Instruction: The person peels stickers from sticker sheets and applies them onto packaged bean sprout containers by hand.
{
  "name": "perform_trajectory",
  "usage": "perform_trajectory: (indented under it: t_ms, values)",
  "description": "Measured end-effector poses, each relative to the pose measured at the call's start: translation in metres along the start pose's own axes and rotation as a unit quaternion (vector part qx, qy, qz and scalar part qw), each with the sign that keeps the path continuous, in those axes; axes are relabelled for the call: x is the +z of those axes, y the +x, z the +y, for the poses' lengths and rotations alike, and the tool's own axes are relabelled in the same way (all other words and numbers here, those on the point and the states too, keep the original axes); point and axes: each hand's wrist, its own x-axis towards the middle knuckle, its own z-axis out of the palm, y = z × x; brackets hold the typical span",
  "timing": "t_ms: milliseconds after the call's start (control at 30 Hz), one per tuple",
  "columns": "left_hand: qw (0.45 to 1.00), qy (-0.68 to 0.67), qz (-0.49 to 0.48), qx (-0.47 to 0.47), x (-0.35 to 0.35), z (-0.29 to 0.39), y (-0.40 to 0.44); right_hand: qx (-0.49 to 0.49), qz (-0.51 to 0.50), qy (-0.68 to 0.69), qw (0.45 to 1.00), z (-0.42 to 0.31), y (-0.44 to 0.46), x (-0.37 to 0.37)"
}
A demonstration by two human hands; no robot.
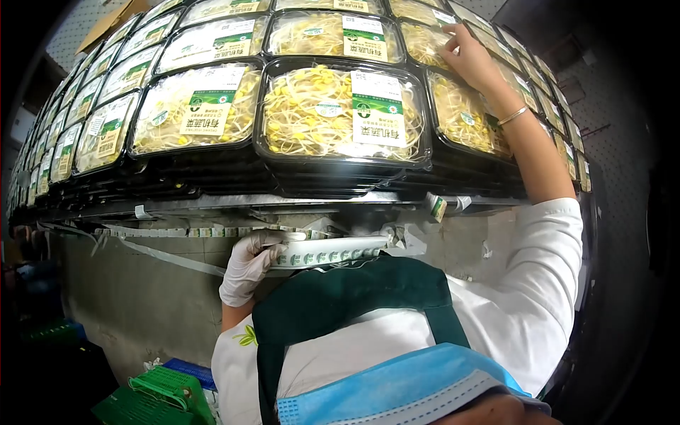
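Observation:
My left hand [249, 263], in a thin white glove, is closed on a roll of stickers [333, 253] held in front of my apron. Small green prints run in a row along its white backing. My bare right hand [469, 60] reaches out to the far right, over a clear-lidded pack of bean sprouts [423, 45]. Its thumb and forefinger are bent towards each other at the lid; whatever is between them is too small to make out. Closer to me sits another sprout pack [304, 106] with a green and white label and a small round sticker.
Stacks of sprout packs [159, 120] cover the table, several layers high. Loose backing strips [173, 256] trail to the left below the table edge. A torn label [437, 207] hangs at that edge. Green crates [166, 389] stand on the floor at lower left.

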Motion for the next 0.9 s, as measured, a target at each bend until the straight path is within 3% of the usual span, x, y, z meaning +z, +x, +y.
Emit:
perform_trajectory:
  t_ms: [133, 267, 300, 367, 400, 467, 533, 600, 633, 733, 800, 900]
  values:
    - [0.998, 0.062, 0.021, 0.003, -0.008, -0.008, -0.007, 0.043, 0.060, -0.161, 0.984, 0.038, 0.000, 0.017]
    - [0.999, 0.000, 0.034, -0.001, -0.002, -0.004, -0.013, 0.093, 0.002, -0.048, 0.994, 0.064, 0.008, 0.009]
    - [0.999, 0.014, 0.039, 0.000, -0.005, -0.006, -0.015, 0.137, -0.058, 0.064, 0.987, 0.066, 0.009, 0.002]
    - [0.998, 0.017, 0.062, 0.012, -0.008, -0.014, -0.016, 0.140, -0.096, 0.127, 0.977, 0.069, 0.028, -0.010]
    - [0.997, 0.014, 0.068, 0.017, -0.005, -0.015, -0.016, 0.120, -0.046, 0.130, 0.983, 0.060, 0.035, -0.012]
    - [0.993, -0.009, 0.104, 0.048, 0.004, -0.014, -0.016, 0.137, -0.102, 0.143, 0.975, 0.051, 0.069, -0.021]
    - [0.992, 0.036, 0.109, 0.059, 0.002, -0.024, -0.013, 0.170, 0.002, 0.174, 0.970, 0.051, 0.100, 0.002]
    - [0.989, -0.001, 0.130, 0.071, 0.005, -0.034, -0.010, 0.140, 0.021, 0.138, 0.980, 0.042, 0.111, 0.013]
    - [0.987, 0.009, 0.117, 0.111, 0.021, -0.019, -0.005, 0.151, -0.028, 0.120, 0.981, 0.031, 0.110, 0.012]
    - [0.985, -0.052, 0.140, 0.081, 0.049, 0.003, -0.006, 0.054, -0.045, 0.004, 0.998, 0.046, 0.120, 0.031]
    - [0.981, -0.053, 0.147, 0.117, 0.042, -0.007, -0.004, 0.064, -0.041, -0.164, 0.984, 0.050, 0.124, 0.034]
    - [0.965, -0.048, 0.212, 0.145, 0.051, -0.001, -0.008, 0.114, -0.051, -0.157, 0.980, 0.072, 0.127, 0.038]
